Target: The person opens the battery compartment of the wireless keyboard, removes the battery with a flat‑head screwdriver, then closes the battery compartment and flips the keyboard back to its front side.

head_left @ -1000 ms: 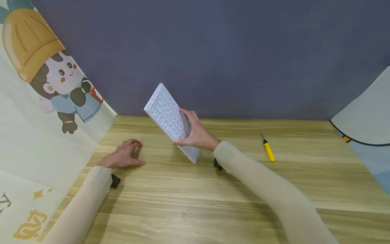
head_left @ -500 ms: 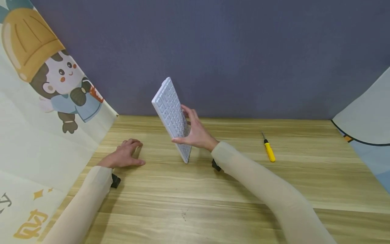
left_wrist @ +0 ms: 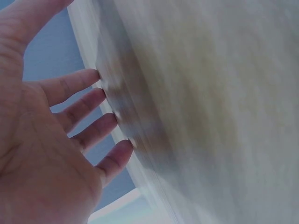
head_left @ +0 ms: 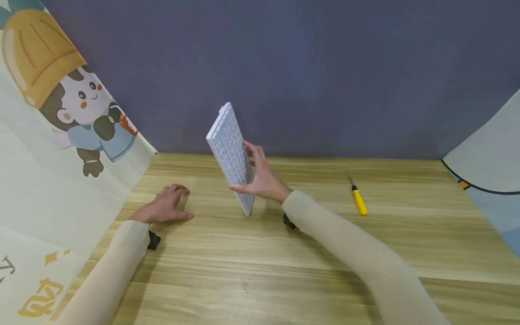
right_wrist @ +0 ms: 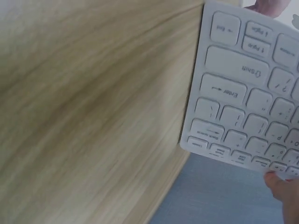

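A white keyboard (head_left: 229,151) is held tilted on end over the middle of the table, its keys facing right. My right hand (head_left: 263,177) grips it across its width, thumb on the near long edge and fingers at the far one. In the right wrist view the keyboard (right_wrist: 247,93) shows its Enter and Shift end close to the wood, with fingertips (right_wrist: 275,184) at one edge. To the left, my left hand (head_left: 168,206) rests on the table holding nothing. Its fingers (left_wrist: 96,133) are spread, tips right at the surface, in the left wrist view.
A yellow-handled screwdriver (head_left: 359,201) lies on the wooden table (head_left: 308,271) at the right. A dark grey panel (head_left: 304,76) stands along the back edge. Printed cloth with a cartoon figure (head_left: 85,104) covers the left side, and pale cloth (head_left: 487,149) hangs at the right.
The keyboard has turned in my right hand's grip from a broad slant to a steeper, more edge-on stance, its top shifting right. My left hand has stayed in place.
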`<state>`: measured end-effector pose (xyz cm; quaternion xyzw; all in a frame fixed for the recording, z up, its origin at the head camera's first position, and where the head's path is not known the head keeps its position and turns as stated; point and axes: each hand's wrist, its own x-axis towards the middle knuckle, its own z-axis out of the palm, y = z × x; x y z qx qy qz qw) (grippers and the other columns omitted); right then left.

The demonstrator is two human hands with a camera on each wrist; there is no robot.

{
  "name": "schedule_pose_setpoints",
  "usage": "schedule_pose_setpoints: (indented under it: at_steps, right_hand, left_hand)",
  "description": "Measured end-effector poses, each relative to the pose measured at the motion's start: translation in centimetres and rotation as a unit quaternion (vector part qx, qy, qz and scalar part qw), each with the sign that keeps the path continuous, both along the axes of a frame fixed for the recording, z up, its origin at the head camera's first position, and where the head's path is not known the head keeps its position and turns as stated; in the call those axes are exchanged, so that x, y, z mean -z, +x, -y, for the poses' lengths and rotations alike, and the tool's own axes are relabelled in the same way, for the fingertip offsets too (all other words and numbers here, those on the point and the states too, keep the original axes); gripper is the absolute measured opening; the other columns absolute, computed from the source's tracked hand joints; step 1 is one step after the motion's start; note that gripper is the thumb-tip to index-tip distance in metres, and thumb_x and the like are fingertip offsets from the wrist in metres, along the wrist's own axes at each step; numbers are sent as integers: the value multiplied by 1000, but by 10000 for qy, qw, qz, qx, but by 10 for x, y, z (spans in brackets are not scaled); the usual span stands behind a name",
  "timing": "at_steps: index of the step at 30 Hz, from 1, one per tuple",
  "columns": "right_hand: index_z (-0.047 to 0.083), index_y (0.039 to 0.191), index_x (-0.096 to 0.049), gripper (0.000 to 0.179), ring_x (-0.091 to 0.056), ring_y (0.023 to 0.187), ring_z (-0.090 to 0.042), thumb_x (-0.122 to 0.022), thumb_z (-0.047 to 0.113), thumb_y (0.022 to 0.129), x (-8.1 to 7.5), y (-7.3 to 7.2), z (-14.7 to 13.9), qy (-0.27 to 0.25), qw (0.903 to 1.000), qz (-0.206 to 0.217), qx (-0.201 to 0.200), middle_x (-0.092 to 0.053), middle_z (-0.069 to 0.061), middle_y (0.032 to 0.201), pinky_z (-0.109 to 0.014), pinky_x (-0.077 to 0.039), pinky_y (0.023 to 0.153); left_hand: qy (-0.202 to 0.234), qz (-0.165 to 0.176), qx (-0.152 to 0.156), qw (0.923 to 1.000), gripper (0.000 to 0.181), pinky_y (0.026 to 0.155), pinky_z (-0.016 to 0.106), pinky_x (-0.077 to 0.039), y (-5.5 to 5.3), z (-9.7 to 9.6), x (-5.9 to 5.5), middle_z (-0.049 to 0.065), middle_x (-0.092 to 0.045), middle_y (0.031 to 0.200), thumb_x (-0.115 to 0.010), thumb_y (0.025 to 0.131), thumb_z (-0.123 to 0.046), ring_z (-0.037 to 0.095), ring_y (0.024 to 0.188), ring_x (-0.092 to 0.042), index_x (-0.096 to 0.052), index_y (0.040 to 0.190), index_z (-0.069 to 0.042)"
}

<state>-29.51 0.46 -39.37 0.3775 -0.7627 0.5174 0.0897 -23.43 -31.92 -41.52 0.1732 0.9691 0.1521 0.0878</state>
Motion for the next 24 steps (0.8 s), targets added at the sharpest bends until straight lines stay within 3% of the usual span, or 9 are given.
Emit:
schedule_pose_setpoints:
  at_steps: [9,15,18,24]
  right_hand:
    - [17,150,-9,117,-33,127,-28,-87,24,63,-4,3,0,-94,9999,-9,-141,-24,-14,140,-48,-34,103]
    - [1,146,-12,110,-34,125,-37,-84,11,64,-30,25,-8,-179,9995,96,-245,-24,-24,136,-44,-33,104]
    - [0,145,-12,109,-33,125,-38,-84,11,64,-34,29,-9,-161,9996,94,-227,-24,-24,136,-41,-33,104]
    - [14,150,-6,122,-32,127,-32,-89,22,60,-5,4,-8,-148,9997,12,-213,-24,-17,140,-46,-34,103]
  left_hand:
    - [-8,-18,19,10000,87,96,65,-26,-2,-3,-2,24,-36,138,-74,76,-50,44,125,-29,-44,136,5]
    - [-12,3,17,10000,87,95,66,-27,-2,-4,-3,24,-36,138,-75,75,-50,44,124,-29,-43,136,5]
    - [-8,-3,26,10000,87,94,66,-27,-2,-4,-4,25,-36,137,-75,75,-50,44,124,-30,-44,135,5]
    - [39,10,68,10000,87,94,66,-28,-2,-10,-1,24,-36,138,-75,75,-50,44,124,-30,-44,136,3]
